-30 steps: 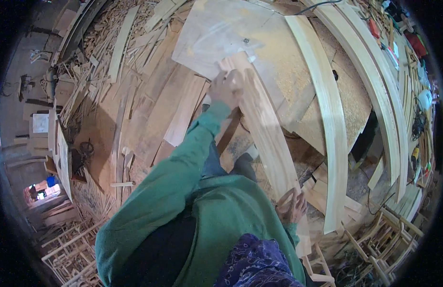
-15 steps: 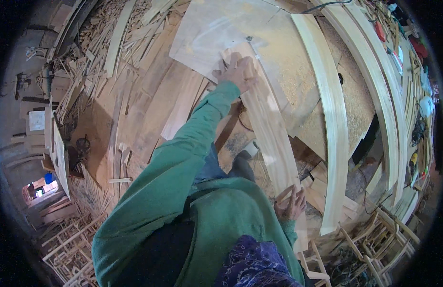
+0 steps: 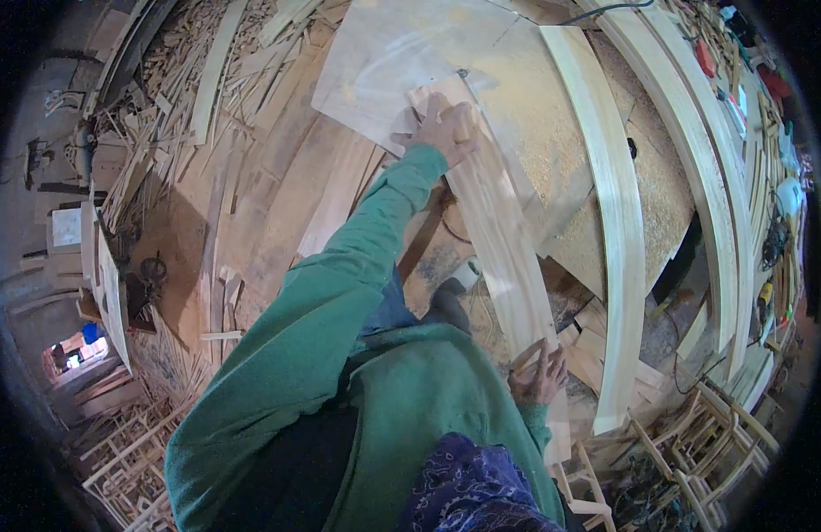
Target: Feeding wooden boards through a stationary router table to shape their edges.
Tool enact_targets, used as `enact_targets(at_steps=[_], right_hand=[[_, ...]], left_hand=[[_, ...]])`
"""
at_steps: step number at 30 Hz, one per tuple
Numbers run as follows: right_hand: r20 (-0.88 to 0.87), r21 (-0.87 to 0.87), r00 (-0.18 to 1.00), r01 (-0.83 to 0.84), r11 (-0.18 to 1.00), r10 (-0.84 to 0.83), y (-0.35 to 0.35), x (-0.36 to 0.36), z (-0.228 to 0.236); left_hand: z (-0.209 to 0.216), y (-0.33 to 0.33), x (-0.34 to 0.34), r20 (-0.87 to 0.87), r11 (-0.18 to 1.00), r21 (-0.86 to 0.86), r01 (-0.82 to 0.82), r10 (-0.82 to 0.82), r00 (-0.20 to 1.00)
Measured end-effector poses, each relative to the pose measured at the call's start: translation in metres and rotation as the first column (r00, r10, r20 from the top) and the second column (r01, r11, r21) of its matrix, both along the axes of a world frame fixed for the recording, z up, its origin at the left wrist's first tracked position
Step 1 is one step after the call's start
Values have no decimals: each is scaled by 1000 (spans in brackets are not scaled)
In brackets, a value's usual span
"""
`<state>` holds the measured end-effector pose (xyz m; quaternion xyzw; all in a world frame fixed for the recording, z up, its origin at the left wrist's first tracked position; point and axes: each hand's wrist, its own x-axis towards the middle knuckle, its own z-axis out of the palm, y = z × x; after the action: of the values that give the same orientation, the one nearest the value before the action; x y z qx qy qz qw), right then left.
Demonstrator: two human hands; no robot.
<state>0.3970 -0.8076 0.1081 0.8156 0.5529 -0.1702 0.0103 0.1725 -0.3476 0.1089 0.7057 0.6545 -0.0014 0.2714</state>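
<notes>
A long pale wooden board [image 3: 503,235] runs from the sheet-topped bench [image 3: 366,53] toward my body, its near part beside my right side. Across its far end lies my left hand [image 3: 441,131], palm down with fingers spread, reaching over the board's left edge. My right hand [image 3: 538,374] rests on the near part of the same board, close to my body, fingers apart and stretched out. Both hands press on the board from above; neither visibly wraps round it. A small round dark fitting [image 3: 463,74] sits on the bench top just past the board's far end.
Sawdust [image 3: 552,115] covers the bench's right side. Another long board [image 3: 618,222] lies to the right, with more curved-looking planks [image 3: 707,151] beyond. Offcuts [image 3: 251,80] pile up at the far left. Wooden frames [image 3: 703,443] stand at lower right, and my foot [image 3: 466,275] shows below the bench.
The board's far end has slid slightly farther onto the bench. My hands stay in nearly the same places, and my left sleeve has shifted a little.
</notes>
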Motion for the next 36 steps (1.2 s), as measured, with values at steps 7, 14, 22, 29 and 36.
enact_targets(at_steps=[7, 14, 22, 29, 36], right_hand=[[18, 48, 1000, 5, 999, -6, -2, -4, -3], [26, -2, 999, 31, 1000, -31, -8, -7, -12], [-33, 13, 999, 38, 999, -38, 1, -9, -4], [62, 49, 998, -9, 999, 6, 23, -14, -6], [4, 61, 1000, 2, 998, -3, 42, -16, -5]], left_hand=[[-3, 0, -4, 27, 999, 50, 12, -14, 1000], [-5, 6, -3, -37, 999, -18, 32, -33, 999], [2, 8, -4, -26, 1000, -7, 24, -24, 999], [-5, 30, -10, -38, 999, -40, 27, -28, 999], [-20, 50, -18, -73, 989, 102, 110, -103, 992]])
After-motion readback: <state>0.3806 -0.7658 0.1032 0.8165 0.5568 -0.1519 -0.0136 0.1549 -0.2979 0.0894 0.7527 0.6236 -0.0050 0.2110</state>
